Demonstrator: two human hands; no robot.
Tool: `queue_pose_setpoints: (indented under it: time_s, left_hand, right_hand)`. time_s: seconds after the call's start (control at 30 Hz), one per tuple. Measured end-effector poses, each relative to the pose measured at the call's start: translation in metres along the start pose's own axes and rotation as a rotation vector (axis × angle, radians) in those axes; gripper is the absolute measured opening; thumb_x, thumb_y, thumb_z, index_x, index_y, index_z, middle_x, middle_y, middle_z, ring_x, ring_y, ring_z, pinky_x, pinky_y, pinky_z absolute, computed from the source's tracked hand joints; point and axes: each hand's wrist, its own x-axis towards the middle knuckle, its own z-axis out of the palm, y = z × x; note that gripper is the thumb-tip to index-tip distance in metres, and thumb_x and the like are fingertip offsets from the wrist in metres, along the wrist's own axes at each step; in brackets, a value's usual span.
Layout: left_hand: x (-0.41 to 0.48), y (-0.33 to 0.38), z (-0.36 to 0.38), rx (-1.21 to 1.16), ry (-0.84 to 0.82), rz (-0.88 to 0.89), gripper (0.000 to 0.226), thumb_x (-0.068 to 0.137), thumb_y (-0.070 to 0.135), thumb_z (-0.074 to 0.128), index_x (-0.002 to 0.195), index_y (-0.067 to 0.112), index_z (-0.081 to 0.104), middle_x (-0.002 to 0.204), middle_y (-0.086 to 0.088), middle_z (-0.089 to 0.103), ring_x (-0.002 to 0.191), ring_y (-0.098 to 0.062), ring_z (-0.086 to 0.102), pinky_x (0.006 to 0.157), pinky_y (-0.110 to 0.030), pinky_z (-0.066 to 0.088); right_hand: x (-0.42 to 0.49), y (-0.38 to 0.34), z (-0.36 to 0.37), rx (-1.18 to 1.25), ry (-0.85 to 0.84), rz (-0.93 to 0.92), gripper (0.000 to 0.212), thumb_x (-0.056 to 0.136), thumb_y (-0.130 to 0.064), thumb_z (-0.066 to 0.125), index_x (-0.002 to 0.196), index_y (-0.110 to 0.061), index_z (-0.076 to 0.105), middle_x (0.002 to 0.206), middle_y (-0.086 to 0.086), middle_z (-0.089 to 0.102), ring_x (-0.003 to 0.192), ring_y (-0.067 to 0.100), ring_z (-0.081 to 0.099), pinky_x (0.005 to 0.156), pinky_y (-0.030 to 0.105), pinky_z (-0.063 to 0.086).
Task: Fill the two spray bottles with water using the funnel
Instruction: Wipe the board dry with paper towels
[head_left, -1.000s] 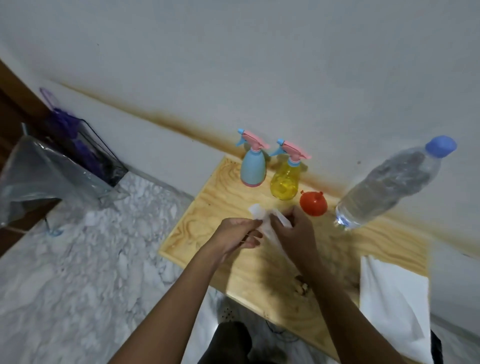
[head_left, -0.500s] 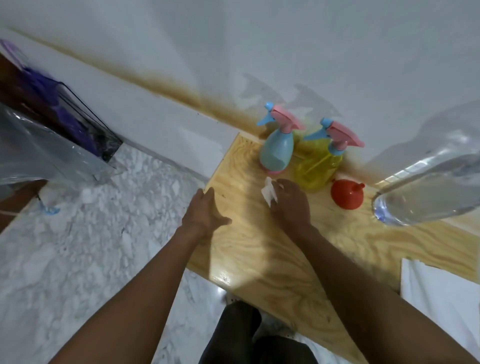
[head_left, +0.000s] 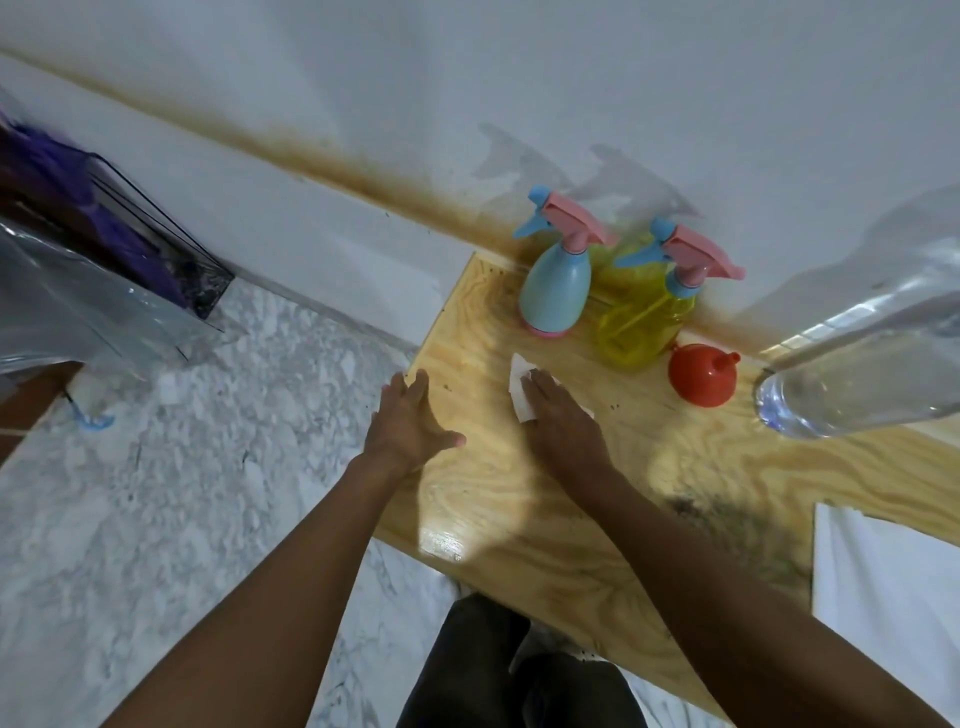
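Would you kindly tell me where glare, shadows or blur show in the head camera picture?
Head view: a bright glare patch sits on the wooden table near its front edge; the blue spray bottle and yellow spray bottle cast soft shadows on the wall; the water bottle at the right edge is blurred and stretched.

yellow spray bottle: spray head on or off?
On. The yellow spray bottle has its pink trigger head seated on the neck. The red funnel sits beside it, not in it.
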Motion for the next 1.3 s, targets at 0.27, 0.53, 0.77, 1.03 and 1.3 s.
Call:
queue_pose_setpoints:
  time_s: [0.27, 0.53, 0.77, 1.03, 1.3]
  left_hand:
    - [0.001, -0.002, 0.002, -0.012, 0.010, 0.007, 0.119, 0.071, 0.050, 0.085, 0.160, 0.022, 0.012, 0.169, -0.008, 0.000, 0.156, -0.027, -0.002, 0.123, -0.052, 0.021]
    - [-0.002, -0.001, 0.001, -0.107, 0.029, 0.005, 0.117, 0.070, 0.042, 0.089, 0.159, 0.022, 0.017, 0.169, -0.004, 0.003, 0.156, -0.026, -0.003, 0.124, -0.049, 0.019]
    - [-0.002, -0.003, 0.001, -0.112, 0.004, -0.002, 0.117, 0.071, 0.043, 0.088, 0.160, 0.024, 0.013, 0.169, -0.003, -0.001, 0.156, -0.024, -0.006, 0.124, -0.049, 0.018]
    - [-0.006, -0.003, -0.009, -0.078, -0.067, 0.046, 0.118, 0.073, 0.040, 0.087, 0.161, 0.024, 0.009, 0.169, -0.002, -0.007, 0.156, -0.023, -0.010, 0.123, -0.042, 0.018]
    - [-0.006, -0.003, -0.013, -0.114, -0.083, 0.047, 0.119, 0.072, 0.032, 0.089, 0.161, 0.024, 0.011, 0.169, 0.000, -0.004, 0.156, -0.021, -0.008, 0.121, -0.036, 0.021]
  right_hand:
    - [0.036, -0.030, 0.027, -0.016, -0.035, -0.095, 0.054, 0.101, -0.020, 0.028, 0.149, 0.003, 0.033, 0.155, 0.030, 0.030, 0.146, 0.042, 0.027, 0.119, 0.047, 0.025]
    - [0.046, -0.030, 0.031, 0.033, -0.018, -0.391, 0.055, 0.086, 0.015, 0.039, 0.134, -0.003, 0.058, 0.143, 0.018, 0.053, 0.131, 0.033, 0.053, 0.089, 0.035, 0.056]
    - [0.019, -0.013, 0.017, -0.014, -0.111, -0.375, 0.049, 0.096, 0.006, 0.047, 0.142, -0.010, 0.051, 0.154, 0.010, 0.042, 0.140, 0.027, 0.044, 0.089, 0.043, 0.057]
    - [0.063, -0.060, 0.017, -0.074, -0.148, -0.093, 0.056, 0.103, 0.001, 0.031, 0.156, -0.011, 0.019, 0.166, 0.007, 0.007, 0.153, 0.027, 0.008, 0.111, 0.040, 0.036]
    - [0.010, -0.036, 0.032, -0.023, -0.142, -0.427, 0.051, 0.086, -0.001, 0.031, 0.124, -0.004, 0.066, 0.135, 0.012, 0.062, 0.122, 0.026, 0.062, 0.073, 0.034, 0.062]
